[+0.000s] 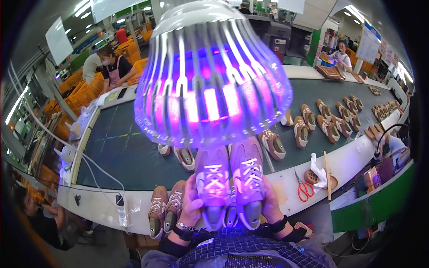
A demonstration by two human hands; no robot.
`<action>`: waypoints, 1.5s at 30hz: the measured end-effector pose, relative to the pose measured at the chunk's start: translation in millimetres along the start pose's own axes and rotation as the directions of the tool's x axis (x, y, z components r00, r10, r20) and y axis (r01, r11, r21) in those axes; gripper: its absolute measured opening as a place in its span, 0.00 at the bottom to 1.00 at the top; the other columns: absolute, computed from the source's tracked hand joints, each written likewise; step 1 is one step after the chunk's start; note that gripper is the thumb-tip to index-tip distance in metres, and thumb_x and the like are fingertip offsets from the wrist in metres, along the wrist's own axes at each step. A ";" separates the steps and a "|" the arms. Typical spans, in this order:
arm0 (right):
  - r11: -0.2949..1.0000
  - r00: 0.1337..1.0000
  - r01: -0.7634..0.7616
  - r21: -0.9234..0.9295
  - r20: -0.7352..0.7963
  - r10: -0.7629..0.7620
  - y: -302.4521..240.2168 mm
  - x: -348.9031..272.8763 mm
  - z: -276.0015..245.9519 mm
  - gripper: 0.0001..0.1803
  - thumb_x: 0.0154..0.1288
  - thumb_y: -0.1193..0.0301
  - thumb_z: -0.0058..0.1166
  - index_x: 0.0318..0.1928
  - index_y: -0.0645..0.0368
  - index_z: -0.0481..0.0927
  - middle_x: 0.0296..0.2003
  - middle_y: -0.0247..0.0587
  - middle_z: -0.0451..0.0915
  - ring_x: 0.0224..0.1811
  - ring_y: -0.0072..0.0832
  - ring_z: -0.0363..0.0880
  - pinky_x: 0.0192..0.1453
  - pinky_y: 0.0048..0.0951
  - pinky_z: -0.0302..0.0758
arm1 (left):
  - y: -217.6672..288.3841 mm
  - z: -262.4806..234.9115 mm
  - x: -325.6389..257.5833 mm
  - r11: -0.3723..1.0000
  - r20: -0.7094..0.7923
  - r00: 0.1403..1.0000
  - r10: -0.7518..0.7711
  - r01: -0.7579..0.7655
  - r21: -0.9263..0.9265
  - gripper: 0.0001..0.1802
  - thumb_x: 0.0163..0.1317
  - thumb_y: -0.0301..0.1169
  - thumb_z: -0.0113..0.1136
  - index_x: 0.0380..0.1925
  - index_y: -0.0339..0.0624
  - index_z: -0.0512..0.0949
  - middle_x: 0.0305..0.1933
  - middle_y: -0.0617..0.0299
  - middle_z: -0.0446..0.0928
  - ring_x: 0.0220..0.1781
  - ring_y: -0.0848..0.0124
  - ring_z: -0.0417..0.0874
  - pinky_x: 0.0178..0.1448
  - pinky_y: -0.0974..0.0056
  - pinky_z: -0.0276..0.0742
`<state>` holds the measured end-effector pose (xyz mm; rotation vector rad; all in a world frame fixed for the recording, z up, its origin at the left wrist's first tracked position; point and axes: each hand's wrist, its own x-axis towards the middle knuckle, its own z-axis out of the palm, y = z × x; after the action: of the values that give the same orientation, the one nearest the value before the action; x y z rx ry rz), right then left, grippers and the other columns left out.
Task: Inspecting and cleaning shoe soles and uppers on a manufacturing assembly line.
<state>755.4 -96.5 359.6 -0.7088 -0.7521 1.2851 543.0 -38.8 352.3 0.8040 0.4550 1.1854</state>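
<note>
A sneaker [212,178] with white laces is gripped from its outer side by my left hand [191,203], fingers closed round it. My right hand [271,201] holds the matching sneaker [248,178] the same way. Both shoes stand side by side, toes away from me, tinted purple by the glowing lamp [212,89] above. Dark shoe lasts show in their openings. Part of another shoe [231,207] appears between them, mostly hidden. Left of my left hand, two brown sneakers [158,207] with lasts rest on the white table edge [138,201].
Several brown sneakers [330,127] stand on the dark green conveyor belt [120,147]. At right lie red-handled scissors [305,191], a wooden stick [328,174] and a brown sole [311,177]. A white cable [100,167] hangs at left. Other people work around the belt.
</note>
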 end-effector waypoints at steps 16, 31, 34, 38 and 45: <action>0.846 0.882 -0.463 0.265 0.233 0.410 37.7 27.3 -4.6 0.38 0.53 0.65 0.57 0.64 0.62 0.58 0.55 0.47 0.69 0.56 0.38 0.72 0.62 0.39 0.69 | -11.1 -76.7 -21.9 0.913 0.068 0.940 -0.333 0.340 -0.226 0.36 0.53 0.34 0.65 0.59 0.35 0.62 0.55 0.57 0.72 0.56 0.66 0.74 0.63 0.60 0.67; 0.887 0.977 -0.070 0.456 -0.147 0.153 40.8 43.7 -17.1 0.27 0.59 0.67 0.51 0.58 0.64 0.66 0.54 0.45 0.72 0.57 0.36 0.71 0.64 0.42 0.64 | -11.5 -83.1 20.0 0.863 -0.249 0.948 -0.199 0.049 -0.504 0.25 0.59 0.34 0.53 0.55 0.36 0.67 0.56 0.51 0.71 0.59 0.58 0.72 0.65 0.53 0.66; 0.893 0.965 -0.038 0.447 -0.216 0.149 51.0 36.0 -27.9 0.26 0.61 0.67 0.51 0.59 0.62 0.65 0.54 0.42 0.73 0.57 0.36 0.71 0.63 0.42 0.66 | -18.2 -78.0 20.8 0.849 -0.300 0.933 -0.199 0.011 -0.528 0.23 0.57 0.33 0.55 0.53 0.38 0.69 0.54 0.56 0.73 0.56 0.62 0.74 0.61 0.56 0.70; 0.912 0.936 -0.049 0.406 -0.301 0.184 60.3 28.0 -32.2 0.25 0.61 0.67 0.51 0.58 0.61 0.66 0.53 0.41 0.74 0.57 0.35 0.71 0.62 0.41 0.67 | -26.2 -80.4 18.3 0.818 -0.362 0.897 -0.254 0.000 -0.575 0.23 0.56 0.34 0.56 0.53 0.40 0.70 0.52 0.59 0.75 0.54 0.63 0.76 0.61 0.56 0.71; 0.906 0.906 -0.024 0.423 -0.373 0.198 60.4 23.8 -20.3 0.24 0.61 0.66 0.51 0.56 0.59 0.68 0.51 0.39 0.75 0.55 0.34 0.73 0.60 0.40 0.69 | -30.0 -82.6 16.6 0.872 -0.481 0.842 -0.245 -0.026 -0.490 0.22 0.56 0.36 0.58 0.51 0.43 0.71 0.52 0.62 0.76 0.54 0.64 0.76 0.59 0.56 0.72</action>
<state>740.7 -65.1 301.1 -0.6508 -0.0869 1.2879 510.2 -2.1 277.6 -0.0032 0.6163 1.3318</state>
